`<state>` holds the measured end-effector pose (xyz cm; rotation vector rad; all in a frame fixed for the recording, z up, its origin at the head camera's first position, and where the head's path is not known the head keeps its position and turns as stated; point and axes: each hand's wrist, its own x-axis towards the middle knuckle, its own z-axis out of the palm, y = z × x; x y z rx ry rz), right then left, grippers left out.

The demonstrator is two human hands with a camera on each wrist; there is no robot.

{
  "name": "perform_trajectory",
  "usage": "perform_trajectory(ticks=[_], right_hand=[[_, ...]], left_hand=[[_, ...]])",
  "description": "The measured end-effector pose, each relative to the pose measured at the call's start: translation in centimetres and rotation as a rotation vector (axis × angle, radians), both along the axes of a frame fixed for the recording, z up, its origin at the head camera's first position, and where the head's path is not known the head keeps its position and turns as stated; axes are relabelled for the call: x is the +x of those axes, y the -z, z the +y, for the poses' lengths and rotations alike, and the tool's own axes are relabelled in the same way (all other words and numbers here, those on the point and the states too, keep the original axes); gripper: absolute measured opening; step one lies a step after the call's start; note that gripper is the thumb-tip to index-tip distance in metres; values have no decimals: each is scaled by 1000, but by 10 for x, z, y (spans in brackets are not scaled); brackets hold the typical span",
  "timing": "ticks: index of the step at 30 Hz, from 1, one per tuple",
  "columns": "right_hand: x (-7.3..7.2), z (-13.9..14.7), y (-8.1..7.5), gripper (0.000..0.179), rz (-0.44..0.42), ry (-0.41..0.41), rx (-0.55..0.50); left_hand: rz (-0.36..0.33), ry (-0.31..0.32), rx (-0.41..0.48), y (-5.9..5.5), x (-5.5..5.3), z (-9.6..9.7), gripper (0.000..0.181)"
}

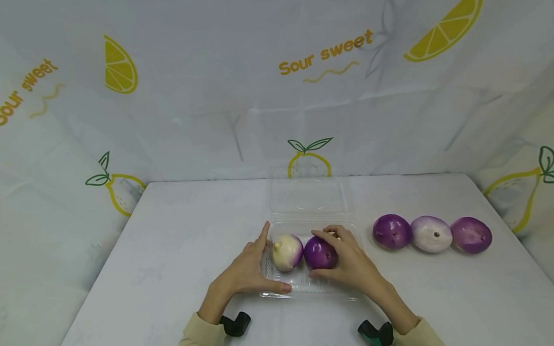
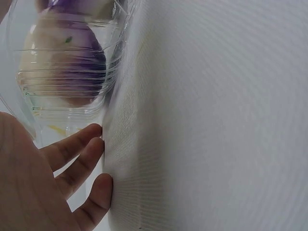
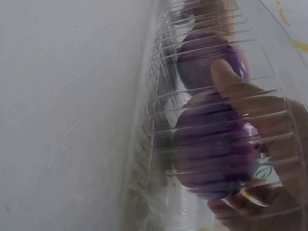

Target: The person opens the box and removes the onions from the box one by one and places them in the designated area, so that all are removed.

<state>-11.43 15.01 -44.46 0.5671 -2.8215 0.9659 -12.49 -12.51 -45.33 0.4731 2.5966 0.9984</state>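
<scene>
My right hand [image 1: 350, 257] is part closed round the purple onion [image 1: 317, 253], thumb on its 6 o'clock side and fingers curved over toward 12, so I have hold of it inside the clear box [image 1: 304, 283]. At its 9 o'clock, in the same box, sits the pale onion [image 1: 284, 256], white with a purple flank; the two are so close that I cannot tell whether they touch. My left hand [image 1: 246, 271] is spread wide at the box's 9 o'clock side, index finger stretched toward 12 and thumb lying along the rim near 7; it grips no onion. In the left wrist view its other fingers rest loosely, tips down at the tabletop beside the ribbed wall. The lid [image 1: 307, 195] lies folded back at 12 o'clock from the box. Between 2 and 3 o'clock from the box, a row on the table [image 1: 125, 280] runs toward 3: a dark onion [image 1: 392, 231], a whitish onion [image 1: 432, 234] and a mottled onion [image 1: 471, 235], each seemingly touching the next.
</scene>
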Motion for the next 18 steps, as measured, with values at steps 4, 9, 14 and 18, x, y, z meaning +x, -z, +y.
perform_trajectory(ticks=[4, 9, 14, 18], right_hand=[[1, 0, -1, 81, -32, -15, 8], [0, 2, -2, 77, -53, -60, 13], [-1, 5, -3, 68, -31, -123, 1], [-2, 6, -3, 70, -34, -134, -15]], left_hand=[[11, 5, -4, 1, 0, 0, 149], [15, 7, 0, 1, 0, 0, 149], [14, 7, 9, 1, 0, 1, 148], [21, 6, 7, 1, 0, 0, 148]])
